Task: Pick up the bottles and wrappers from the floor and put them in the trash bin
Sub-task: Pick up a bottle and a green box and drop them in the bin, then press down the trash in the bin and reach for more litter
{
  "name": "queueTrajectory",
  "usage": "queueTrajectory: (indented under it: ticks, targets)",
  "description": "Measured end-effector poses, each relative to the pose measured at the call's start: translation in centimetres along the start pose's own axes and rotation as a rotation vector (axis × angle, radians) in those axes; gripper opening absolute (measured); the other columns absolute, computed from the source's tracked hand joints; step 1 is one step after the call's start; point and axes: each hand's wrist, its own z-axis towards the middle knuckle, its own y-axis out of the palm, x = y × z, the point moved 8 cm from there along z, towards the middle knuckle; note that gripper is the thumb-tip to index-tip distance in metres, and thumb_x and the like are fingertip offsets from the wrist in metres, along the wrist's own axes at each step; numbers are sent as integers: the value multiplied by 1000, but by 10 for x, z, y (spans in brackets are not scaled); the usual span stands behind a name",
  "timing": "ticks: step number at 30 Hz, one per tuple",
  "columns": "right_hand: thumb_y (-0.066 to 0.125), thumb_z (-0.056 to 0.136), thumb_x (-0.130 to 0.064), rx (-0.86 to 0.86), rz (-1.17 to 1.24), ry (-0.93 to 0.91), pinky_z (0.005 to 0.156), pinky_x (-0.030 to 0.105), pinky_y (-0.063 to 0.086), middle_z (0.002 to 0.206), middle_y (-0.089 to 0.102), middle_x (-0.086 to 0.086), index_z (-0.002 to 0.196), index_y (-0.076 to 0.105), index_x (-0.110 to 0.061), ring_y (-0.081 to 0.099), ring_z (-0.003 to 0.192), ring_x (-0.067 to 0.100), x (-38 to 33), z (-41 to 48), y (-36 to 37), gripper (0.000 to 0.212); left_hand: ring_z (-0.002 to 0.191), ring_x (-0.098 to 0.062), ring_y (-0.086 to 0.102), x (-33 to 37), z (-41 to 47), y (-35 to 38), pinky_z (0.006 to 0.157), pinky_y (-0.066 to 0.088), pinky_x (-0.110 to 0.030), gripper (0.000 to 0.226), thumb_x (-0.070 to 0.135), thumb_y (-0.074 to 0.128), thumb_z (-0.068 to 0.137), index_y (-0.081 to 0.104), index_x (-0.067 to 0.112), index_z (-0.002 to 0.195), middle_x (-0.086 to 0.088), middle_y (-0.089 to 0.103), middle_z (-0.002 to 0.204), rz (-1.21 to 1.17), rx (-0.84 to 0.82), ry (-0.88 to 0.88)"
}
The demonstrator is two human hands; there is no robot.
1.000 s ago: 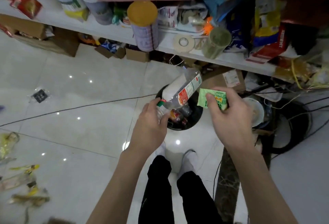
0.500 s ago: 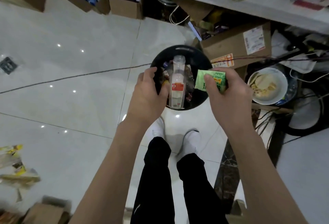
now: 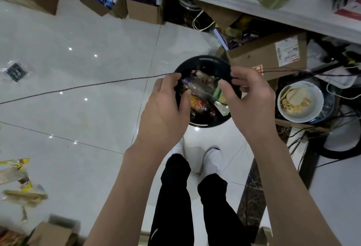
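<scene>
Trash bin (image 3: 205,58) sits under left hand (image 3: 166,107) and right hand (image 3: 249,105), loosely curled.

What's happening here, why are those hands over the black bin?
A person is tidying up litter. The left hand and right hand hover above the black trash bin, fingers loosely curled, holding nothing. A clear bottle and a green wrapper already lie inside the bin. Some yellow wrappers are on the floor to the person's left, not yet picked up.
</scene>
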Motion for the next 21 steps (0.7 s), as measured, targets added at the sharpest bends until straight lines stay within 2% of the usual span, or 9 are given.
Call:
queueTrajectory:
  ticks: [2,5,8,11,15,21]
  targets:
    - [67,96,-27,-1,13,5,91,11,45,115,68,-1,122,66,-15,62,102,5,-4,1,-6,29,109,-13,59,4,-3,-2,82,47,-27,40,33,53,101,48,20,139,3,55,132,4,6,7]
    - [64,97,-27,-17,14,13,92,15,46,115,66,-5,122,64,-20,61,104,4,-11,-2,-19,25,112,-12,58,12,-12,-7,83,45,-25,40,34,52,101,48,21,139,4,54,133,13,19,17]
    - [64,97,-27,-29,26,-3,87,6,42,114,65,-7,121,65,-21,60,103,1,-20,-9,-36,25,113,-13,58,24,-25,-17,85,48,-30,40,34,53,101,48,21,139,3,54,132,13,44,25]
    - [65,97,-26,-26,21,-51,85,4,40,111,65,-9,121,66,-20,59,100,-3,-39,-20,-60,25,112,-12,57,44,-43,-34,86,48,-31,38,34,52,101,48,23,137,5,53,131,7,68,29]
    - [68,95,-23,-37,33,-156,88,5,40,109,65,-8,120,66,-20,58,96,-6,-88,-37,-104,26,113,-13,58,89,-75,-70,89,46,-28,41,35,52,101,47,22,140,3,52,135,20,111,75]
    - [70,93,-25,-54,31,-330,87,4,37,110,64,-10,120,65,-24,61,98,3,-190,-68,-184,28,117,-14,56,170,-142,-151,95,50,-37,43,37,51,101,46,24,142,4,50,138,33,229,154]
